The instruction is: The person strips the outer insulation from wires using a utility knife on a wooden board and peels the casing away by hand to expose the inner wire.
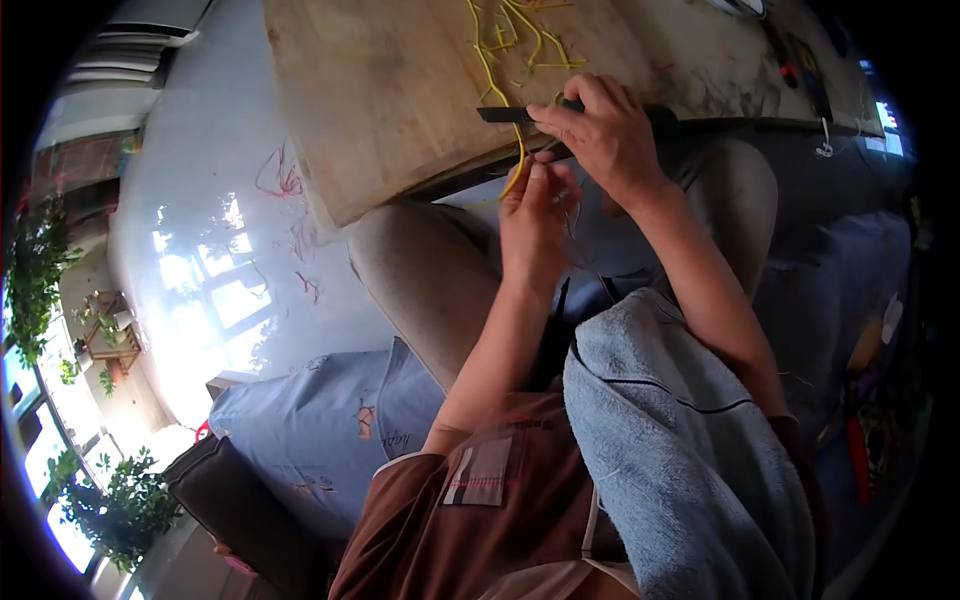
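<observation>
My right hand (610, 140) is closed around the handle of a utility knife (497, 115), whose dark blade points left and lies across a yellow wire (521, 148). Just below it, my left hand (538, 205) pinches the wire near the front edge of the wooden board (370, 100). The wire runs up from my fingers onto the board and also curves off to the left of them. Thin strands hang beside my left hand, their kind unclear. Several cut yellow wire pieces (548, 62) lie on the board above the knife.
Dark hand tools (812, 85) lie at the board's right end. Red wire scraps (283, 180) are scattered on the shiny floor at left. My knees are below the board's edge. A blue-covered seat (320, 420) stands behind at left, and a grey-blue towel (680, 430) hangs over me.
</observation>
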Action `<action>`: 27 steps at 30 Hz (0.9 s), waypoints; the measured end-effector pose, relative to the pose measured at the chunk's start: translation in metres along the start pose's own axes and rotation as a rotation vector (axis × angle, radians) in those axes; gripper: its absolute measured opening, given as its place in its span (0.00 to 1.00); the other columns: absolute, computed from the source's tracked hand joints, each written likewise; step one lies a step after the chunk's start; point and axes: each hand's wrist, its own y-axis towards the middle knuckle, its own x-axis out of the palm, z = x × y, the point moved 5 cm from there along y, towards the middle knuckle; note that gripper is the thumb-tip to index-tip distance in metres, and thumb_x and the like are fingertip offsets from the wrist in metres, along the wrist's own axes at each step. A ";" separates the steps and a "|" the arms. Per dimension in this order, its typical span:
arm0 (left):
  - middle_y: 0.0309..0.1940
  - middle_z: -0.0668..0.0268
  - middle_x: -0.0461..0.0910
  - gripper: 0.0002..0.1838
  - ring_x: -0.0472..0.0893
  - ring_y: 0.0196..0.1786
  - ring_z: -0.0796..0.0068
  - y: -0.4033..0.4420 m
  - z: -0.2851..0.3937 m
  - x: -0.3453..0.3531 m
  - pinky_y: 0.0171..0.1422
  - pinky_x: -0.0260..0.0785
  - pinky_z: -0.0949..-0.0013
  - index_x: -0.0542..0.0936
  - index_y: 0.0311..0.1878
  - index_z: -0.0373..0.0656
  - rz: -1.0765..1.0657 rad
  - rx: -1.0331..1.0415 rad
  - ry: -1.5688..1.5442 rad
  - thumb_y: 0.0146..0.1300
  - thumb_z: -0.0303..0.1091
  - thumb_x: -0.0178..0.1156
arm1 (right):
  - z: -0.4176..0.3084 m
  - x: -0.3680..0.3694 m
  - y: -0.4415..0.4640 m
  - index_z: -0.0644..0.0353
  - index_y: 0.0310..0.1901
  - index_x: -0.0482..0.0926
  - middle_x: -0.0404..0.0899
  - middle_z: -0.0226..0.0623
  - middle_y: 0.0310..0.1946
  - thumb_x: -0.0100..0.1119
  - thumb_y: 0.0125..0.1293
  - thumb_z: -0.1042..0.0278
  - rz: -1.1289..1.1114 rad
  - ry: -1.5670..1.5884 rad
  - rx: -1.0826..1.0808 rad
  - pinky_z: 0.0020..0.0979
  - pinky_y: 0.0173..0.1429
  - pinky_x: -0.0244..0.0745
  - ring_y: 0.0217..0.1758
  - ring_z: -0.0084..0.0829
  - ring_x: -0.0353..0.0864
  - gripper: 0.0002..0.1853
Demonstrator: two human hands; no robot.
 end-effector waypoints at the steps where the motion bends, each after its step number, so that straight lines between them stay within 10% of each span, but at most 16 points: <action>1: 0.23 0.69 0.72 0.07 0.70 0.25 0.80 0.001 0.009 0.003 0.29 0.65 0.77 0.71 0.44 0.45 0.043 0.024 0.024 0.66 0.36 0.50 | 0.000 -0.001 0.000 0.45 0.35 0.80 0.69 0.31 0.32 0.57 0.47 0.67 -0.003 -0.005 -0.007 0.33 0.42 0.68 0.39 0.33 0.71 0.11; 27: 0.20 0.73 0.67 0.08 0.56 0.17 0.88 0.020 0.011 0.002 0.16 0.46 0.83 0.69 0.32 0.46 -0.024 0.130 -0.068 0.66 0.37 0.50 | -0.009 -0.006 -0.013 0.45 0.32 0.81 0.70 0.26 0.32 0.61 0.45 0.67 0.060 -0.034 0.084 0.31 0.42 0.70 0.38 0.31 0.71 0.09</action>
